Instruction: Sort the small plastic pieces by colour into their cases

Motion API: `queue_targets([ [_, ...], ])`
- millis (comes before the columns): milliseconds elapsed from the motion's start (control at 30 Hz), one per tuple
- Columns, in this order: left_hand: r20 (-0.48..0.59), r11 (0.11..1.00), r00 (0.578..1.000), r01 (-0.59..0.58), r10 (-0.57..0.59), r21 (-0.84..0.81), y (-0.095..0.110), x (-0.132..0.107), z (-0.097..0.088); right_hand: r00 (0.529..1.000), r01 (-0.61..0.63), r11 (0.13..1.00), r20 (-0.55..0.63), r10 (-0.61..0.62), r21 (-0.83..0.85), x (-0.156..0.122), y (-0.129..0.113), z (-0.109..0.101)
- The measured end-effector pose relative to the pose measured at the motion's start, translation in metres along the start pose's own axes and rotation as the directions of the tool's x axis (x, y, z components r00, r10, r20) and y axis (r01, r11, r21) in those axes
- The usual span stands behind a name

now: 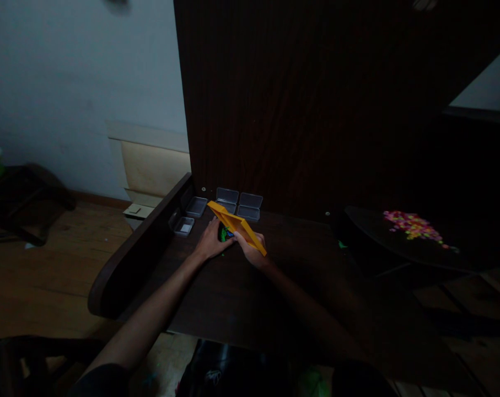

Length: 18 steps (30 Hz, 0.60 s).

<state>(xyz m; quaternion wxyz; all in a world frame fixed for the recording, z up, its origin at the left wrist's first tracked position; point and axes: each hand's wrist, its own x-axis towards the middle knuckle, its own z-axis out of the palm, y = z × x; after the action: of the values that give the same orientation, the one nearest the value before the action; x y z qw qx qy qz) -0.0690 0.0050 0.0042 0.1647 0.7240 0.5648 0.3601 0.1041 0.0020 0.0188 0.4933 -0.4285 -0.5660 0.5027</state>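
My right hand (252, 251) grips an orange tray (236, 225) by its near end, tilted on edge over the dark wooden desk (241, 298). My left hand (210, 240) lies beside it, fingers curled over small green and blue pieces (224, 234) under the tray. I cannot make out whether it grips them. Several small clear plastic boxes (238, 202) stand just behind the tray against the desk's back panel.
A pile of small pink and yellow pieces (413, 225) lies on a dark round surface at right. A tall dark wood panel (299, 105) rises behind the desk. Wooden floor (47, 281) and a dark stool (22, 204) are at left.
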Motion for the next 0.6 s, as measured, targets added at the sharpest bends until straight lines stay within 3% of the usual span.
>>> queue_targets([
  [133,0.069,0.992,0.996,-0.055,0.047,0.111,-0.001,-0.007,-0.003,0.982,0.160,0.967,-0.071,-0.177,-0.198,0.002,0.003,-0.003],
  [333,0.174,0.971,0.983,-0.098,0.059,0.220,0.001,-0.017,-0.008,0.988,-0.022,0.961,-0.155,-0.022,-0.275,0.000,-0.017,-0.029],
  [467,0.173,0.970,0.982,-0.108,0.071,0.216,-0.003,-0.011,-0.003,0.966,-0.009,0.970,-0.253,-0.054,-0.242,-0.002,-0.028,-0.061],
  [600,0.160,0.970,0.983,-0.126,0.093,0.208,-0.009,0.001,0.003,0.946,-0.045,0.986,-0.324,-0.008,-0.158,-0.005,-0.036,-0.098],
])
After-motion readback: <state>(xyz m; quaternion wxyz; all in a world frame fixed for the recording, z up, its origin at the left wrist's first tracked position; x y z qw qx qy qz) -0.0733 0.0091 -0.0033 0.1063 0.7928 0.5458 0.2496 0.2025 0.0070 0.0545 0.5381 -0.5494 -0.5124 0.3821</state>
